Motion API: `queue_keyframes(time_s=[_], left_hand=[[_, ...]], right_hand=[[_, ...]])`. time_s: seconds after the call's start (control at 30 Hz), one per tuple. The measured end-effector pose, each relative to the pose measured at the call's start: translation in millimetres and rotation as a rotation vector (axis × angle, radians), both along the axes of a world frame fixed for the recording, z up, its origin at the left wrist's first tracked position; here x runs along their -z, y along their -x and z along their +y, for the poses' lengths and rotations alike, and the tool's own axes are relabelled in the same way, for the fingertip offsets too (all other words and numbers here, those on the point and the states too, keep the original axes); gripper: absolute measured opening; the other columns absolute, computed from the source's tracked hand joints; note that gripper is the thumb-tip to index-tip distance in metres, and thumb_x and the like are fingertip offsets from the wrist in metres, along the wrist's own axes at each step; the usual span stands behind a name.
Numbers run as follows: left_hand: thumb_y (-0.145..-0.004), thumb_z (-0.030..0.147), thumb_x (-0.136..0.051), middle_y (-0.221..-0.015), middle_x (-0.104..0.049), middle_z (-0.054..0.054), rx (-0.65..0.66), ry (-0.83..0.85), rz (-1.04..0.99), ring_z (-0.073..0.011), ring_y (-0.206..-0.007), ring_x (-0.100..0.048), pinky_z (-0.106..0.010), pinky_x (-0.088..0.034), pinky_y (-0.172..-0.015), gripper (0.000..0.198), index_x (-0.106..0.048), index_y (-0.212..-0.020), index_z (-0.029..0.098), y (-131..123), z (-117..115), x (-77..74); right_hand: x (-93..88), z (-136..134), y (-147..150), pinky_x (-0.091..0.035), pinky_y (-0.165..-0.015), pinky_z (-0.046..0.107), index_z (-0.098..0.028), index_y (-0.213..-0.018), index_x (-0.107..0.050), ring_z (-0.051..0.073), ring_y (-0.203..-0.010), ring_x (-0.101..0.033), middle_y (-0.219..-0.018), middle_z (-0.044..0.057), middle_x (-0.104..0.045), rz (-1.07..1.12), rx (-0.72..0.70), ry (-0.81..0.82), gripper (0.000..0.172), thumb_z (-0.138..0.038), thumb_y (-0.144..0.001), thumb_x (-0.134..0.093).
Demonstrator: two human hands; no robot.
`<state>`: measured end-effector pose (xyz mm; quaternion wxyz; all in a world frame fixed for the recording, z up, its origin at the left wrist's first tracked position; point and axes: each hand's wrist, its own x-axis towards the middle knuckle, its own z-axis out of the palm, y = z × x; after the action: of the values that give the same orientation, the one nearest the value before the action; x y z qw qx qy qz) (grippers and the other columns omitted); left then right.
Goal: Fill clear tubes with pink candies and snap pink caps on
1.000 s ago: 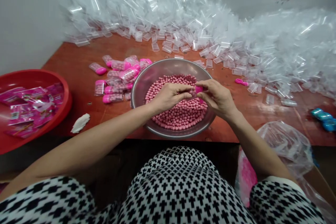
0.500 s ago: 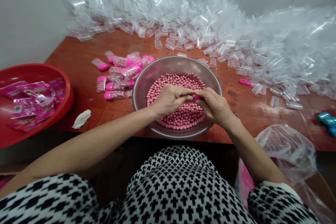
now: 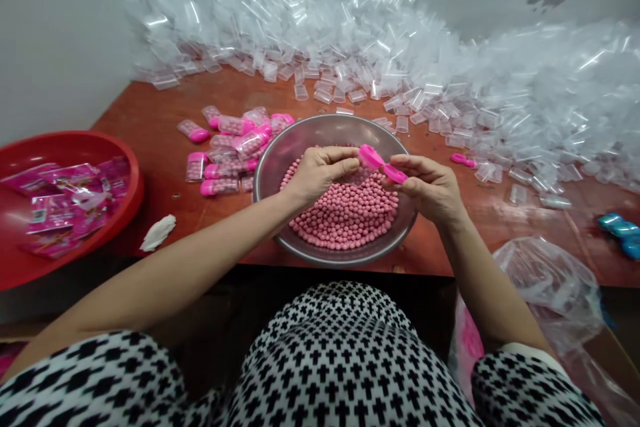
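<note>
Over a steel bowl (image 3: 273, 227) of round pink candy balls (image 3: 345, 213), both my hands meet at one small clear plastic container (image 3: 356, 177) with a pink flip cap (image 3: 371, 157). My left hand (image 3: 317, 173) pinches the container between thumb and fingers. The cap's hinged lid (image 3: 395, 173) is swung open to the right, and the fingers of my right hand (image 3: 430, 187) are closed on it. How many balls the container holds I cannot tell. Left of the bowl lie several filled containers (image 3: 250, 141) with pink caps.
A large heap of clear empty containers (image 3: 325, 27) covers the back and right. One loose pink cap (image 3: 463, 160) lies right of the bowl. A red basin (image 3: 133, 180) of pink packets, a white scrap (image 3: 158, 232), a plastic bag (image 3: 545, 273) and blue objects (image 3: 623, 233) are around.
My hands were close together with the pink cap mostly hidden between them. They have moved slightly apart, and the cap and its open lid now show. The view has shifted slightly.
</note>
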<state>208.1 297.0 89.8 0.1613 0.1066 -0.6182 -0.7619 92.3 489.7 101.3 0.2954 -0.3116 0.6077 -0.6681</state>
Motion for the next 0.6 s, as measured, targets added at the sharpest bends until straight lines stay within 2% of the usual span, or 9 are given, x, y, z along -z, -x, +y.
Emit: queue_keyframes(time_s=[0.03,0.1,0.23,0.33,0.43,0.6], left_hand=[[-0.064,0.043,-0.087,-0.092,-0.079,-0.008,0.021,0.052,0.024,-0.0201,-0.081,-0.072,-0.033,-0.059,-0.079,0.042,-0.08,-0.095,0.015,-1,1,-0.3],[-0.07,0.043,-0.083,-0.09,-0.078,-0.008,0.075,0.157,0.073,-0.0203,-0.08,-0.071,-0.033,-0.058,-0.079,0.036,-0.081,-0.094,0.016,-2,3,-0.7],[-0.077,0.033,-0.078,-0.094,-0.078,-0.007,0.065,0.362,0.167,-0.0215,-0.093,-0.07,-0.035,-0.053,-0.093,0.02,-0.081,-0.09,0.019,-3,5,0.5],[-0.079,0.031,-0.076,-0.097,-0.078,-0.007,0.039,0.426,0.196,-0.0223,-0.102,-0.068,-0.036,-0.049,-0.1,0.016,-0.081,-0.09,0.021,-3,4,2.3],[-0.079,0.032,-0.074,-0.097,-0.078,-0.007,0.042,0.407,0.187,-0.0223,-0.101,-0.068,-0.036,-0.049,-0.099,0.016,-0.08,-0.089,0.021,-3,5,3.6],[-0.078,0.031,-0.073,-0.097,-0.077,-0.007,0.018,0.343,0.191,-0.0216,-0.095,-0.069,-0.034,-0.053,-0.091,0.017,-0.08,-0.088,0.019,0,5,5.4]], right_hand=[[-1.1,-2,1,-0.061,-0.081,0.039,-0.022,-0.098,-0.072,0.019,-0.076,-0.072,-0.089,0.003,-0.074,-0.009,0.021,-0.01,0.047,-0.053,-0.065,-0.085],[-3.5,-9,3,-0.061,-0.076,0.035,-0.021,-0.094,-0.071,0.018,-0.076,-0.071,-0.085,0.003,-0.072,-0.036,0.011,-0.024,0.051,-0.06,-0.064,-0.083],[-6.2,-24,2,-0.063,-0.079,0.038,-0.018,-0.091,-0.071,0.022,-0.089,-0.072,-0.096,0.008,-0.074,-0.232,-0.22,-0.122,0.058,-0.068,-0.062,-0.08],[-4.7,-30,-3,-0.063,-0.079,0.041,-0.017,-0.084,-0.07,0.025,-0.089,-0.072,-0.088,0.009,-0.074,-0.351,-0.308,-0.162,0.053,-0.067,-0.067,-0.077],[-1.9,-36,-9,-0.063,-0.078,0.042,-0.018,-0.077,-0.068,0.025,-0.086,-0.072,-0.081,0.007,-0.073,-0.37,-0.248,-0.146,0.046,-0.061,-0.065,-0.08],[2.1,-44,-14,-0.063,-0.074,0.041,-0.02,-0.07,-0.063,0.026,-0.084,-0.072,-0.07,0.004,-0.069,-0.371,-0.137,-0.112,0.045,-0.06,-0.06,-0.082]])
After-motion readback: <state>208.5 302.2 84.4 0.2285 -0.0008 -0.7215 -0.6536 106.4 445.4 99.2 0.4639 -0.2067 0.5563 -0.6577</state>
